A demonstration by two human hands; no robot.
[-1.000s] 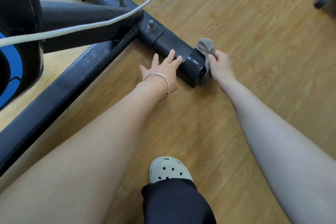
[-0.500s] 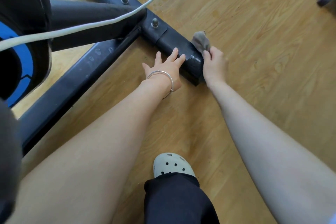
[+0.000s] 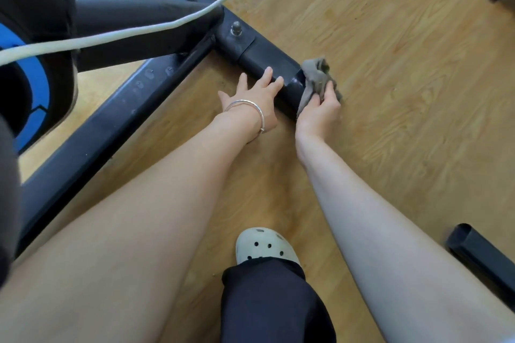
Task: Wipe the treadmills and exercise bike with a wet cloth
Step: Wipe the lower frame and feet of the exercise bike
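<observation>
Cloth (image 3: 316, 78) gripped by right hand (image 3: 319, 111) against bike foot (image 3: 267, 64); left hand (image 3: 253, 97) flat, fingers spread

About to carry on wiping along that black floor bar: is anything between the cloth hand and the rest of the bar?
Yes. The left hand rests open on the bar, right beside the end cap where the right hand presses the cloth. Farther along, two bolts stick up and a white cable crosses above.
</observation>
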